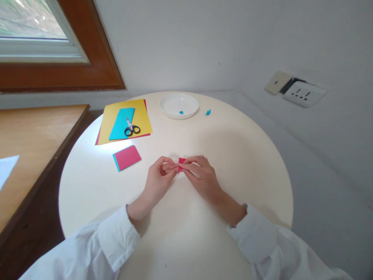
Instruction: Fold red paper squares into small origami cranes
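Between my two hands, over the middle of the round table, is a small piece of red paper (182, 160), apparently folded. My left hand (161, 174) pinches its left side with thumb and fingertips. From the other side my right hand (202, 174) grips it, the fingertips almost meeting those of the left. The fingers cover much of the paper, so its full shape is hidden. To the left of my left hand lies a stack of small paper rectangles (128, 157), red on top with blue showing beneath.
Scissors (130, 127) with black handles rest on blue paper (118, 126) over yellow and red sheets (142, 116) at the back left. A white plate (166, 111) holds a small blue folded piece (181, 112). Another blue folded piece (208, 112) lies right of it. Walls border the table (256, 155).
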`<state>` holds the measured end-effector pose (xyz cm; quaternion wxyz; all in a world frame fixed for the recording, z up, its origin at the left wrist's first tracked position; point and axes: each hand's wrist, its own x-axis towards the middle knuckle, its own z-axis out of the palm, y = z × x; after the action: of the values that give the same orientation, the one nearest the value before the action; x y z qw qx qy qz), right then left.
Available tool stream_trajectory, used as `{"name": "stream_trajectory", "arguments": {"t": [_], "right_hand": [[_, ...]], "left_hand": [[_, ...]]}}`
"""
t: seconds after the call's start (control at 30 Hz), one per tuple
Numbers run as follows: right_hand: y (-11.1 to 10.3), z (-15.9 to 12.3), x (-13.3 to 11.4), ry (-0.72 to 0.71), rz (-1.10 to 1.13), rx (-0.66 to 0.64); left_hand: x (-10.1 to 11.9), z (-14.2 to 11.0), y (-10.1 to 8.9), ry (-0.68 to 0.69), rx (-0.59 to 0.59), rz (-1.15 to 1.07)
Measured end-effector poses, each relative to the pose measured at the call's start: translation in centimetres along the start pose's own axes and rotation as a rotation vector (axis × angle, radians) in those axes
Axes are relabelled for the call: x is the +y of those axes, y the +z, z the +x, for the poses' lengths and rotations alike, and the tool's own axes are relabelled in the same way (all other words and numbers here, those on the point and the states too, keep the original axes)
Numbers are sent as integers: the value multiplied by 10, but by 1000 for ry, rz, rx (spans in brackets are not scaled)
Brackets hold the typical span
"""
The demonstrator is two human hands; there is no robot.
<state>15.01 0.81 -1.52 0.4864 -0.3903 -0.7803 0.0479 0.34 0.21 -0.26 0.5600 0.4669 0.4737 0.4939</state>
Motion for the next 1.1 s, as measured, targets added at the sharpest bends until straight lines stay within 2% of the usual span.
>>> {"name": "stream_trajectory", "arguments": {"t": [0.27, 0.47, 0.7, 1.1], "right_hand": [[-1, -1, 4, -64, -24, -42], [-3, 0, 4, -48, 1, -72], [-3, 0, 4, -41, 33, -69], [-3, 0, 4, -58, 0, -49]], "left_hand": [[0, 0, -1, -19, 9, -13], [2, -1, -1, -12, 12, 13], [3, -1, 0, 12, 13, 69], [0, 1, -1, 18, 11, 19]]}}
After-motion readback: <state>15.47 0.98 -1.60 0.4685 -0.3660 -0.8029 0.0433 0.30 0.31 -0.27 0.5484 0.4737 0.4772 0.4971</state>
